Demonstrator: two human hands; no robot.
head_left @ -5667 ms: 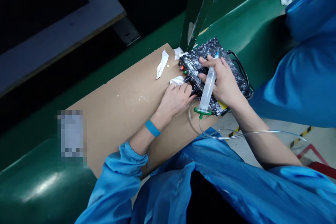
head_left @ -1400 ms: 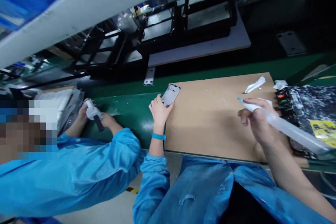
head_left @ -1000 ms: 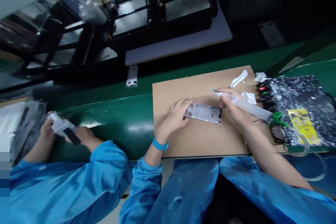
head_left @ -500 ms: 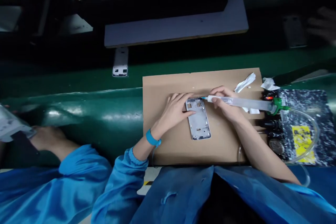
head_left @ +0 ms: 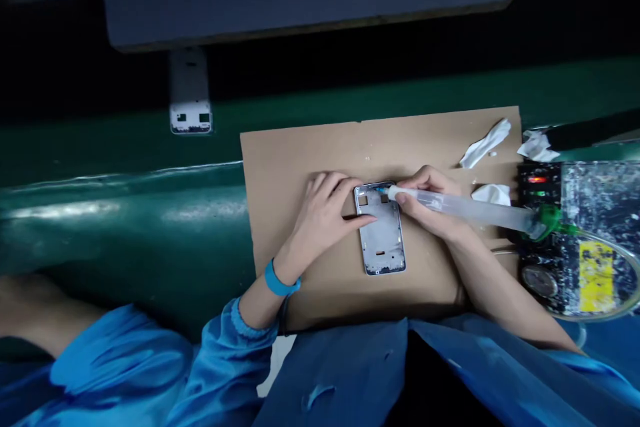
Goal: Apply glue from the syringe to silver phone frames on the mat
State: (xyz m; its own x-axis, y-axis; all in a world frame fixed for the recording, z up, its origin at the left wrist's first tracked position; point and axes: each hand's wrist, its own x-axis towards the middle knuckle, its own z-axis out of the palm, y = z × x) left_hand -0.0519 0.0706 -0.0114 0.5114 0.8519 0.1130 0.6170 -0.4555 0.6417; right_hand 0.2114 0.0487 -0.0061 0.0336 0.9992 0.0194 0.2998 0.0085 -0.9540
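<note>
Phone frame (head_left: 380,230) lies under my spread left hand (head_left: 317,220); my right hand (head_left: 427,200) grips a syringe (head_left: 465,205), tip on the frame. Yellow label (head_left: 596,277) at 3 o'clock is unreadable.

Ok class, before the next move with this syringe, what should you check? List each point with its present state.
Left hand pressing the silver metal phone frame: ok.
Frame lying flat on the brown cardboard sheet: ok.
Right hand gripping the clear plastic syringe: ok.
Syringe tip at the frame's far end: ok.
Crumpled white tissue apart from the frame: ok.
Any liquid leaving the tip: cannot tell.
</note>
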